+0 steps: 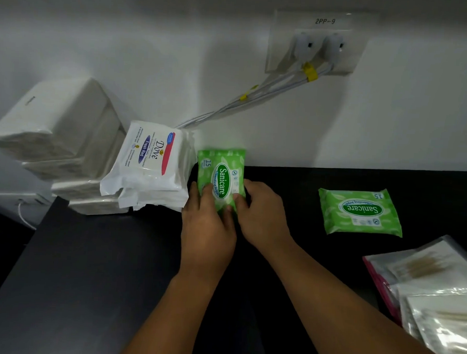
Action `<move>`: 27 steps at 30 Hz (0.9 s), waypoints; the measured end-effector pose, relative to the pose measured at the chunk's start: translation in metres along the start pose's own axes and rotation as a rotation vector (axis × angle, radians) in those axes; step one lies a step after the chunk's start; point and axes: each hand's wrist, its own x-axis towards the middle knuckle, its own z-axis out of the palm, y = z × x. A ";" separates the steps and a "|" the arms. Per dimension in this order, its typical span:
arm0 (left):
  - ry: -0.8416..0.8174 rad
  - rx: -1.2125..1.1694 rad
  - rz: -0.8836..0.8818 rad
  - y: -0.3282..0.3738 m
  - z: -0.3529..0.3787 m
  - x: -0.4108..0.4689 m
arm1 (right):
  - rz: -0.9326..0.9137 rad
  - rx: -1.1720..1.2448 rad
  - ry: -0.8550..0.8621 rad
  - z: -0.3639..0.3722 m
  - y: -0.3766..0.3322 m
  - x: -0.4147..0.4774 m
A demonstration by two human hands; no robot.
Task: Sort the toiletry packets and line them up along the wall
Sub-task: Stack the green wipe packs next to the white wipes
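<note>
A green Sanicare wipes packet [222,168] stands on end against the white wall, just right of a stack of white Dove packets [151,170]. My left hand [208,224] holds its lower left edge with fingers and thumb on its face. My right hand [260,213] pinches its lower right corner. A second green Sanicare packet [360,212] lies flat on the black counter to the right. Plain white tissue packs [59,129] are stacked at the far left against the wall.
Several clear plastic sachets [432,290] lie in a pile at the right front of the black counter [92,264]. A wall socket [320,46] with two white plugs sits above, and its cables [247,99] run down behind the Dove stack. The counter ends at the left.
</note>
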 end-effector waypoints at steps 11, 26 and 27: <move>0.029 -0.134 0.264 0.056 0.013 -0.011 | -0.079 -0.099 0.189 -0.077 0.027 -0.007; -0.686 0.364 0.529 0.138 0.107 0.021 | 0.314 -0.473 0.012 -0.183 0.103 -0.038; -0.682 0.377 0.532 0.141 0.108 0.023 | 0.325 -0.466 -0.004 -0.183 0.105 -0.039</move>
